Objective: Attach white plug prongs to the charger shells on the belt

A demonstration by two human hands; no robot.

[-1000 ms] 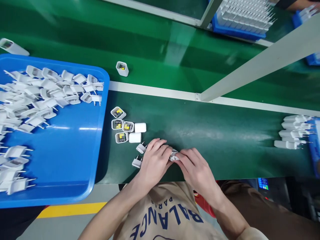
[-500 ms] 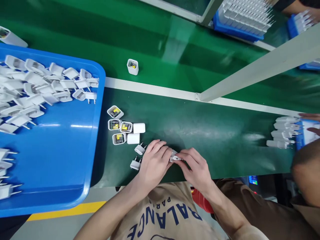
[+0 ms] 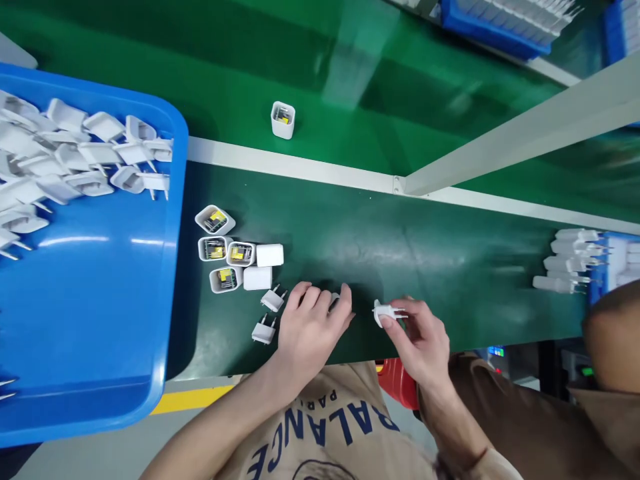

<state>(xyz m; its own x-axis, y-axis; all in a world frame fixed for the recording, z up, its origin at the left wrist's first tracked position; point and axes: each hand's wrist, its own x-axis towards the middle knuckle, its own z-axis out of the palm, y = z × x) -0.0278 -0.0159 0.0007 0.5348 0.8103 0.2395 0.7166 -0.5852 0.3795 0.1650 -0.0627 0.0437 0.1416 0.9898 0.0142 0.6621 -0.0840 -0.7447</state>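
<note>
My left hand [image 3: 314, 319] is curled on the green table, closed around a white charger part [image 3: 334, 300]; only a sliver shows between the fingers, so its shape is hidden. To its right, clear of it, my right hand [image 3: 423, 337] pinches a white two-pin plug cap [image 3: 384, 312], its pins pointing right. Beside my left hand lie two loose plug pieces, one nearer the housings [image 3: 273, 300] and one nearer the table edge [image 3: 263, 330]. Several white charger housings [image 3: 241, 254] are grouped behind them, some showing yellow and dark parts inside, two lying with closed sides up [image 3: 270, 255].
A blue tray [image 3: 173, 267] at the left holds many white plug caps [image 3: 95, 150]. A lone open housing [image 3: 283, 121] stands beyond the white rail [image 3: 300, 168]. A slanted white post [image 3: 500, 143] rises at right. White chargers [image 3: 563, 263] and another person's arm [image 3: 613, 340] are at the far right.
My hands have come apart: the right has moved right with the plug cap, while the left stays near its place with its fingers curled. The view has shifted slightly.
</note>
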